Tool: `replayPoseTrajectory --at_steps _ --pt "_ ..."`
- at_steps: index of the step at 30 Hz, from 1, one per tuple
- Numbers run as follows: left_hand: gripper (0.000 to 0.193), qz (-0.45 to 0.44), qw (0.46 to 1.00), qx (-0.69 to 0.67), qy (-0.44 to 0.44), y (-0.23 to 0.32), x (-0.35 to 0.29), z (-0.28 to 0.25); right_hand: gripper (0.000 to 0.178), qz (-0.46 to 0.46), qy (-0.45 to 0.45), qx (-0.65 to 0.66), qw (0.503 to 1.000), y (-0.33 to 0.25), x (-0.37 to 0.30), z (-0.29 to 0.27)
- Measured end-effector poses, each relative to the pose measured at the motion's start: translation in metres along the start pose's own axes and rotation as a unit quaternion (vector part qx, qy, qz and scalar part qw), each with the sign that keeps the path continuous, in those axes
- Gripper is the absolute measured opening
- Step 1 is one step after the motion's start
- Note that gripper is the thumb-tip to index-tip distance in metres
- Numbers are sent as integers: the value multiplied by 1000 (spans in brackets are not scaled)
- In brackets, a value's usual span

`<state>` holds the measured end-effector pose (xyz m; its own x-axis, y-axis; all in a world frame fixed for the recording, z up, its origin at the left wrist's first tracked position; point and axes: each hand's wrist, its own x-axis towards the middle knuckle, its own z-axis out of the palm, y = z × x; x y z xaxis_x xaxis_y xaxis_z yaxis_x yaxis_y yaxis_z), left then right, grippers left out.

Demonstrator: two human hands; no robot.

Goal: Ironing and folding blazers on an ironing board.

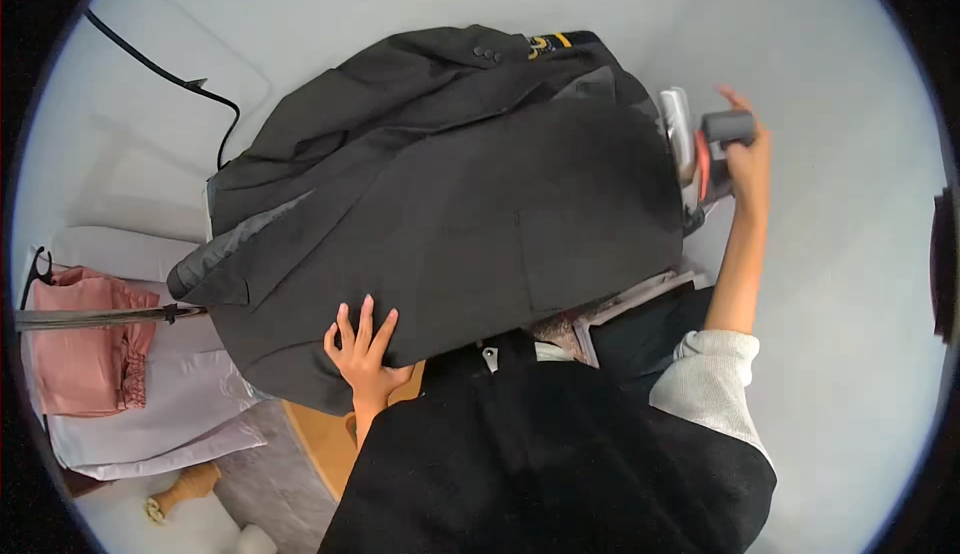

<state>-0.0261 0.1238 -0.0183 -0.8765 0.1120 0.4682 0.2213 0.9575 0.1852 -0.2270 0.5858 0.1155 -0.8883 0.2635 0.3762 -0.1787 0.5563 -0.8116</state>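
A dark grey suit jacket (430,204) lies spread across a raised surface in front of me, one sleeve along its far side. My left hand (365,354) rests on the jacket's near edge, fingers spread, holding nothing. Off the jacket's right end, my right hand (748,149) is closed around the grey handle of what looks like a clothes iron (708,154), with a red-orange part and a silver plate. The plate faces the jacket's end, and the iron appears tilted up. Its lower part is partly hidden behind the jacket.
A black cable (165,70) hangs along the wall at upper left. Folded pink shorts (90,339) and a pale lilac garment (170,404) hang at left beside a rod (90,319). Below the jacket shows a wooden edge (315,444). The wall (830,304) stands close at right.
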Motion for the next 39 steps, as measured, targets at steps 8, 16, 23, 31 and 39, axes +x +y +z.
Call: replayPoseTrajectory --at_steps 8,16,23,31,39 --pt "48 8 999 27 26 -1 -4 4 53 -123 443 291 839 51 132 81" --pt "47 1 999 28 27 2 -2 3 59 -56 445 238 862 106 147 194" --pt "47 -15 998 46 35 1 -4 6 56 29 127 399 908 91 133 174" --pt "48 -2 999 27 47 -2 -8 8 48 79 107 325 936 77 148 182" --pt "42 -30 997 40 60 4 -8 12 24 67 87 174 979 104 153 186"
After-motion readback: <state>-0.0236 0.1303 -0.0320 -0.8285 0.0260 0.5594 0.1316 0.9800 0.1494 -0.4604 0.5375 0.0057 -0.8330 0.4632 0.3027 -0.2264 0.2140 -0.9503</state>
